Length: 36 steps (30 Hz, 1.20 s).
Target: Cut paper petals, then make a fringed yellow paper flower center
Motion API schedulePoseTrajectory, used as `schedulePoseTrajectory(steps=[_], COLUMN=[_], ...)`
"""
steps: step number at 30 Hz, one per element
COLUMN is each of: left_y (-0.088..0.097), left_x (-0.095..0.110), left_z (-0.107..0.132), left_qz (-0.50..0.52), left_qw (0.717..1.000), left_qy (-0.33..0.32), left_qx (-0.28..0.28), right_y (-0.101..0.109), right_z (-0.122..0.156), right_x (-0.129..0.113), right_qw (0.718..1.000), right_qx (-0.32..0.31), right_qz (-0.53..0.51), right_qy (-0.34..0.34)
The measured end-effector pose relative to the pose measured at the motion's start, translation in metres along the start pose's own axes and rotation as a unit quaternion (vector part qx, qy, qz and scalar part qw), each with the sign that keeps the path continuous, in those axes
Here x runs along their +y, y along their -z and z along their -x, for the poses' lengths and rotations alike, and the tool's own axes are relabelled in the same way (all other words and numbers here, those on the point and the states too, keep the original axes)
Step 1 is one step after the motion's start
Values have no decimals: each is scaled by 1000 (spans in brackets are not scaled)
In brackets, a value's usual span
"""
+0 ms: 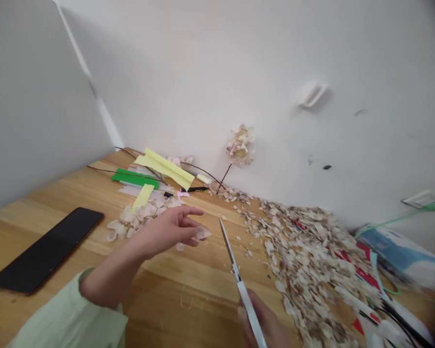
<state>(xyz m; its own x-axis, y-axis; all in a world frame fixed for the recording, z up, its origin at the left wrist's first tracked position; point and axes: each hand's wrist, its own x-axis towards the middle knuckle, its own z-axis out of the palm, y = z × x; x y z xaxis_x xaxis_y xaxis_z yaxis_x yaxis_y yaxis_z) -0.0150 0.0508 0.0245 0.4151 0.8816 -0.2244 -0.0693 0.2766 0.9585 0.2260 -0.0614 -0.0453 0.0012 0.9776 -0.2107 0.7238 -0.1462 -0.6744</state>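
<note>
Petal (pixel 203 233) and scissors (pixel 240 286) held apart

Left hand (pixel 172 228) pinches the petal; right hand (pixel 264 320) grasps the scissors, tip near it. Trimming seems in hand; a cut calls for bringing both together. Scraps (pixel 313 253) heap right of the scissors.

seemingly a craft corner: wooden desk (pixel 199 285), heaped petals (pixel 311 246), stemmed flower (pixel 241 145), pale wall (pixel 188 87)

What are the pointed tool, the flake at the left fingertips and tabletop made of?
Pointed tool: probably smooth metal, given its silvery sheen.
Flake: thin, translucent, maybe dried petal or fabric.
Tabletop: wood or wood-look laminate, satin, with streaky grain.
</note>
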Motion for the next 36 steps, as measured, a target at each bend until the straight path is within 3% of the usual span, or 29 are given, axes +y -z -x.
schedulePoseTrajectory(steps=[3, 7, 10, 14, 18, 24, 29, 36], left_y=[0, -1, -2, -3, 3, 34, 53, 57], left_x=[0, -3, -6, -10, -23, -46, -59, -81], left_z=[-1, 0, 3, 7, 5, 0, -2, -7], left_qz=[46, 101, 118, 106, -22, -134, -211, -334], left_qw=[999, 994, 992, 993, 997, 972, 946, 893], left_qy=[12, 36, 48, 39, -1, -33, -50, -126], left_qx=[-7, 18, 25, 26, 73, 190, 241, 274], right_y=[8, 14, 17, 16, 12, 11, 9, 1], right_z=[-2, -3, -3, -2, -5, -8, -9, -14], right_x=[0, 5, 11, 18, 22, 23, 18, 16], right_qw=[991, 955, 943, 937, 934, 930, 918, 912], right_qx=[4, 15, -9, 5, 23, 32, 38, 40], right_qz=[117, 277, 312, 332, 338, 358, 391, 402], right_qy=[-58, -109, -112, -111, -112, -72, -53, -70])
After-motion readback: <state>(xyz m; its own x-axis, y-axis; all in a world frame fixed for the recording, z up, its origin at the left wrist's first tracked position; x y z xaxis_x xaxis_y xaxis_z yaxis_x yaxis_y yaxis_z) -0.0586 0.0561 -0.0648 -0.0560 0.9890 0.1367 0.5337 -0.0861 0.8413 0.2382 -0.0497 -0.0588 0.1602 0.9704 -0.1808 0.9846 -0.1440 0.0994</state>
